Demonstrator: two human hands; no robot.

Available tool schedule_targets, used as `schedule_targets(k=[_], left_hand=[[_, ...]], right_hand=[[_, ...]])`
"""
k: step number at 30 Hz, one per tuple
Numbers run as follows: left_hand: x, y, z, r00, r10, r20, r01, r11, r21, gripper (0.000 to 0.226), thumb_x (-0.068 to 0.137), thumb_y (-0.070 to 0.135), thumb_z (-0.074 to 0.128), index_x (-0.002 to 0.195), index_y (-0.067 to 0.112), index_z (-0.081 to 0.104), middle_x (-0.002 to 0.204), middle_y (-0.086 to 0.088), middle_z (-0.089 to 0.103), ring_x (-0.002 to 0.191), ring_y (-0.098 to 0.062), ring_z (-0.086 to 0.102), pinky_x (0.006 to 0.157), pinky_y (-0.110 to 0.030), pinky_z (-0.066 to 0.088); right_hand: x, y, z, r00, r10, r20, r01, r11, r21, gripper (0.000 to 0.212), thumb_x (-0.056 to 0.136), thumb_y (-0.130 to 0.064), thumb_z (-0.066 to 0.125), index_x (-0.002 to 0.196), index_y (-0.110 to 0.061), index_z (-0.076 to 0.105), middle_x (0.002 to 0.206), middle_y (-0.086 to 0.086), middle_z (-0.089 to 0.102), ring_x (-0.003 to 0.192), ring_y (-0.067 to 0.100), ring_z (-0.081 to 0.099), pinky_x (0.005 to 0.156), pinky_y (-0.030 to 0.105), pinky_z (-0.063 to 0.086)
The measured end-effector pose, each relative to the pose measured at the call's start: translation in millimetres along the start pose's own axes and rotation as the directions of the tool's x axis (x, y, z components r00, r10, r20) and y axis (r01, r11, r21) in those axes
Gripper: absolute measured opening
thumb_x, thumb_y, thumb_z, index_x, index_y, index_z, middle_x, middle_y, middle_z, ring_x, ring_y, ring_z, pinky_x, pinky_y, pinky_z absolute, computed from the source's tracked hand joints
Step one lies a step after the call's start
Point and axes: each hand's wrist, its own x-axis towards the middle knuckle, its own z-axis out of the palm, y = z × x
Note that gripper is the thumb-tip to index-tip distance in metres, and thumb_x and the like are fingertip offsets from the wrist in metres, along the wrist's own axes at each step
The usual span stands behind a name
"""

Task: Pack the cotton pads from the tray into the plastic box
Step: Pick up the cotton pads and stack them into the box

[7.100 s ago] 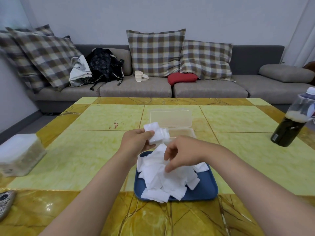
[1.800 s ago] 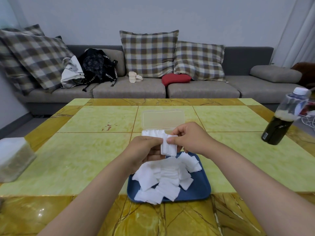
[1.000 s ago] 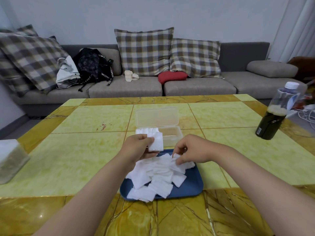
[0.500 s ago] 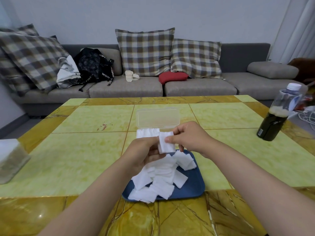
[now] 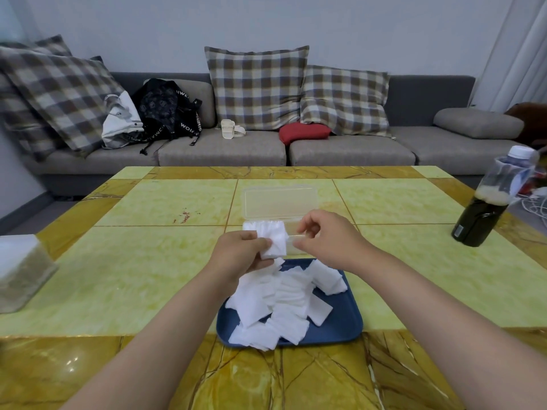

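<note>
A blue tray near the table's front edge holds a loose heap of white cotton pads. Just behind it stands the clear plastic box with its lid folded back; a row of pads fills its left part. My left hand grips a small stack of pads above the tray's far edge. My right hand hovers beside that stack over the box, fingers curled, thumb and forefinger close together with nothing visible between them.
A dark bottle with a clear upper half stands at the table's right edge. A white-lidded container sits at the left edge. Behind the yellow table runs a grey sofa with plaid cushions and a black bag.
My right hand has let go of the pad it added to the stack and drawn slightly right. My left hand keeps holding the stack, now a little closer to the box.
</note>
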Motion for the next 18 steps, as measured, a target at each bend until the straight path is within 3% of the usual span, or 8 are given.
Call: schedule_targets(k=[2, 5, 8, 10, 12, 15, 18], left_hand=[[2.8, 0.8, -4.8, 0.999, 0.003, -0.051, -0.003, 1.0, -0.006, 0.018, 0.089, 0.0, 0.069, 0.102, -0.012, 0.068, 0.095, -0.02, 0.07, 0.078, -0.026, 0.073, 0.064, -0.026, 0.062], [4.5, 0.7, -8.7, 0.996, 0.014, -0.085, -0.013, 1.0, 0.012, 0.026, 0.09, 0.001, 0.069, 0.107, -0.018, 0.064, 0.095, -0.021, 0.066, 0.081, -0.03, 0.071, 0.06, -0.022, 0.06], [4.0, -0.1, -7.6, 0.996, 0.02, -0.091, -0.019, 1.0, 0.013, 0.026, 0.09, 0.001, 0.068, 0.107, -0.018, 0.064, 0.094, -0.021, 0.066, 0.081, -0.03, 0.07, 0.058, -0.02, 0.059], [3.8, -0.7, -6.6, 0.996, 0.023, -0.09, -0.02, 0.999, 0.024, 0.026, 0.09, 0.002, 0.069, 0.106, -0.018, 0.065, 0.093, -0.022, 0.066, 0.08, -0.029, 0.07, 0.059, -0.02, 0.059], [4.2, -1.7, -6.3, 0.995, 0.025, -0.092, -0.022, 0.999, 0.038, 0.028, 0.089, 0.003, 0.069, 0.107, -0.018, 0.064, 0.095, -0.024, 0.069, 0.079, -0.029, 0.071, 0.06, -0.021, 0.059], [4.3, -2.9, -5.8, 0.995, 0.027, -0.097, -0.021, 0.998, 0.061, 0.028, 0.089, 0.004, 0.07, 0.107, -0.017, 0.065, 0.108, -0.031, 0.07, 0.082, -0.029, 0.074, 0.063, -0.023, 0.06], [4.4, -3.7, -4.1, 0.996, 0.019, -0.09, -0.014, 0.999, 0.049, 0.027, 0.09, 0.006, 0.069, 0.106, -0.015, 0.066, 0.111, -0.03, 0.07, 0.093, -0.033, 0.075, 0.068, -0.028, 0.063]], right_hand=[[-2.0, 3.9, -1.1, 0.979, -0.057, 0.195, 0.091, 0.982, -0.166, 0.026, 0.09, -0.007, 0.065, 0.097, -0.032, 0.071, 0.102, -0.014, 0.066, 0.072, -0.003, 0.056, 0.054, 0.005, 0.038], [-4.2, 8.5, 5.1, 0.914, -0.029, 0.405, 0.144, 0.956, -0.257, 0.043, 0.092, -0.005, 0.062, 0.122, -0.035, 0.069, 0.12, -0.023, 0.062, 0.074, -0.017, 0.05, 0.063, 0.002, 0.035], [-2.5, 9.3, 11.8, 0.86, -0.008, 0.509, 0.145, 0.962, -0.229, 0.057, 0.089, -0.01, 0.07, 0.14, -0.034, 0.058, 0.128, -0.023, 0.062, 0.1, -0.01, 0.054, 0.085, 0.011, 0.042], [0.3, 6.3, 12.1, 0.857, 0.017, 0.515, 0.142, 0.953, -0.269, 0.062, 0.085, -0.017, 0.076, 0.141, -0.035, 0.055, 0.117, -0.019, 0.067, 0.11, 0.007, 0.061, 0.092, 0.026, 0.051], [2.1, 3.5, 9.8, 0.874, 0.034, 0.484, 0.158, 0.924, -0.35, 0.061, 0.083, -0.023, 0.079, 0.138, -0.035, 0.056, 0.107, -0.014, 0.064, 0.103, 0.013, 0.062, 0.086, 0.03, 0.053], [3.4, 5.1, 5.0, 0.892, 0.035, 0.451, 0.143, 0.924, -0.354, 0.05, 0.083, -0.025, 0.079, 0.13, -0.03, 0.062, 0.091, -0.013, 0.057, 0.079, 0.005, 0.054, 0.065, 0.02, 0.042], [3.4, 12.3, -0.8, 0.889, 0.046, 0.456, 0.128, 0.931, -0.342, 0.018, 0.085, -0.025, 0.077, 0.102, -0.022, 0.073, 0.075, -0.013, 0.053, 0.065, 0.004, 0.048, 0.06, 0.019, 0.038]])
